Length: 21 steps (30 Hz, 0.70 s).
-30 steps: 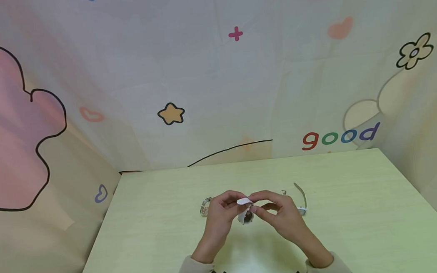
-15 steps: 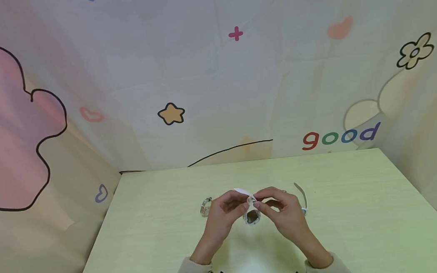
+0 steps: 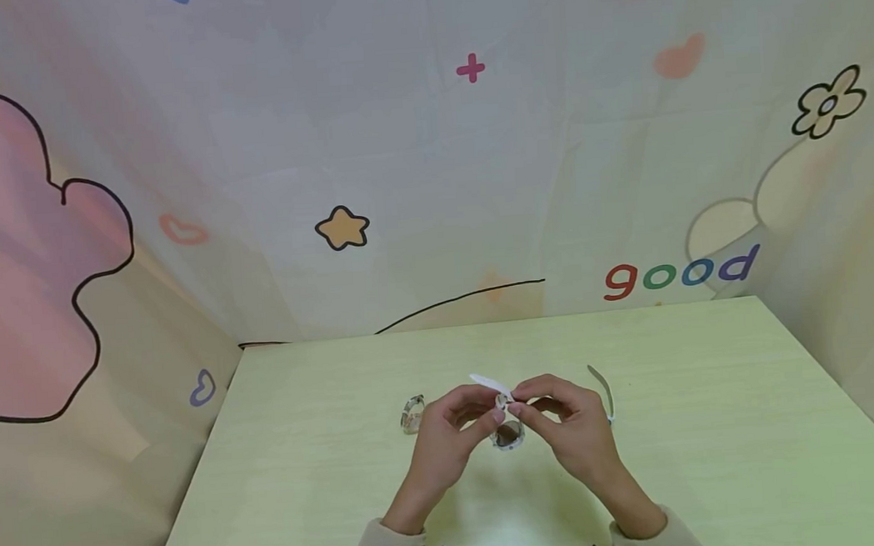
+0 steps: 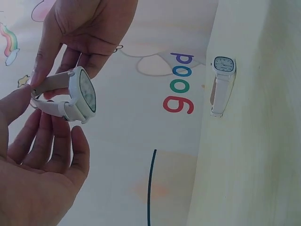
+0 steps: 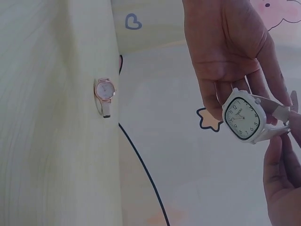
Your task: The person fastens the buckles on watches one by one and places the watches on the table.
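A white wristwatch (image 5: 242,117) with a rounded-square dial hangs between my hands above the table, its strap looped round toward the fingertips. My left hand (image 3: 444,440) pinches the strap near its buckle end. My right hand (image 3: 576,429) pinches the strap beside it, fingertips almost meeting the left ones. In the head view the watch case (image 3: 508,436) hangs below the fingers, and a white strap end (image 3: 489,382) sticks up past them. The buckle itself is mostly covered by fingers.
On the pale table (image 3: 308,498), a watch (image 5: 104,90) with a round rose-gold case lies left of my hands. A white square-faced watch (image 4: 224,66) lies on the right. A patterned cloth backdrop (image 3: 414,141) rises behind the table.
The watch has shifted slightly right and turned, its case hanging lower beneath the fingers. The strap end now points up and left. Both hands keep their pinch with small finger movements.
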Available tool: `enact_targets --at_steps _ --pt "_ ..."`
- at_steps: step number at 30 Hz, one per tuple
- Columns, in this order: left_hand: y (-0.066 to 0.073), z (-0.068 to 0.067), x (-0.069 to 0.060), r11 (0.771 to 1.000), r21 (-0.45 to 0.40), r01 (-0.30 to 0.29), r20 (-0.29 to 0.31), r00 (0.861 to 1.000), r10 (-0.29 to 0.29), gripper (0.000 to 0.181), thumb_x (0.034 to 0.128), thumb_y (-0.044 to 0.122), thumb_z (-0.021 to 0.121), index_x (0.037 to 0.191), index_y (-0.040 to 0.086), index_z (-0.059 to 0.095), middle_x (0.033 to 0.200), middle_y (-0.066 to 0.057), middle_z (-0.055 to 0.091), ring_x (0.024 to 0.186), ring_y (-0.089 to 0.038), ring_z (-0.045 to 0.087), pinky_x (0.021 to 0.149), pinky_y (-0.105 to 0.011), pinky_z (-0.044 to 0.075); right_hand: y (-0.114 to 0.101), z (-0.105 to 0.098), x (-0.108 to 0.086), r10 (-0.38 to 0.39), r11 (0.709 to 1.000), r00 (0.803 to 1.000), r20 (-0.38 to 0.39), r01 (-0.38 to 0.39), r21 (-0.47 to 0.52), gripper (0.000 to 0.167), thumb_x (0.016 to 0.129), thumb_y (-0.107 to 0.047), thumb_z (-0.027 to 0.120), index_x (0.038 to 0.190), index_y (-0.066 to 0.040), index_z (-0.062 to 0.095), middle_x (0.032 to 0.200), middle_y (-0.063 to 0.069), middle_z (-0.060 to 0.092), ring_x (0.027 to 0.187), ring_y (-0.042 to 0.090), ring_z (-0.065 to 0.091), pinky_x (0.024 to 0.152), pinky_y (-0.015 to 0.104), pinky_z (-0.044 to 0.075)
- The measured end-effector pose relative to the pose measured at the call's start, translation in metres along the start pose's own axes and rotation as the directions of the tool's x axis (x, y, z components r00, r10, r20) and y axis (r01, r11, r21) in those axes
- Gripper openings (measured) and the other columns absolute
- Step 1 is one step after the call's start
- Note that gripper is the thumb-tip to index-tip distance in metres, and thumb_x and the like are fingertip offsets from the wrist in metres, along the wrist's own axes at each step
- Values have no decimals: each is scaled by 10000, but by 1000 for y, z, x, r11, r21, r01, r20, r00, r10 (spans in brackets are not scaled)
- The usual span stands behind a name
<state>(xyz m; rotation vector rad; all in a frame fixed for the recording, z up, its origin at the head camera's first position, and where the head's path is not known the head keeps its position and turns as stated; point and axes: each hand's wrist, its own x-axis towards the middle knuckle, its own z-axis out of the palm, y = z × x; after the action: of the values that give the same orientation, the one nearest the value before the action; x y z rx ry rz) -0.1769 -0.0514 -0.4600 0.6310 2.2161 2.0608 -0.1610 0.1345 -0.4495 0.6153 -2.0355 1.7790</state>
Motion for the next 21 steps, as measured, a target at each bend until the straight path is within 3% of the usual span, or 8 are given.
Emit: enact_targets --at_steps 8,16,21 --pt "2 0 -2 999 -23 -39 -9 999 39 214 945 167 663 1124 50 673 1100 -154 690 995 -84 651 946 -262 515 0 -1 -2 13 1000 999 48 -12 -16 220 836 64 720 1030 -32 682 964 88 685 922 71 642 804 206 556" --pt "1 0 -3 999 -45 -27 -12 1000 26 243 975 163 618 1164 15 653 1146 -194 678 1025 -93 648 890 -236 536 -2 0 0 21 999 997 75 -19 -26 158 879 12 697 1017 -60 672 982 95 668 926 123 649 782 240 573" --pt "3 1 -3 999 -33 2 -34 999 -3 231 966 179 635 1154 52 676 1136 -147 695 1022 -103 652 869 -253 550 -3 -1 2 34 997 999 40 -31 -75 128 930 -22 645 1047 -64 678 1000 92 677 950 102 645 808 226 559"
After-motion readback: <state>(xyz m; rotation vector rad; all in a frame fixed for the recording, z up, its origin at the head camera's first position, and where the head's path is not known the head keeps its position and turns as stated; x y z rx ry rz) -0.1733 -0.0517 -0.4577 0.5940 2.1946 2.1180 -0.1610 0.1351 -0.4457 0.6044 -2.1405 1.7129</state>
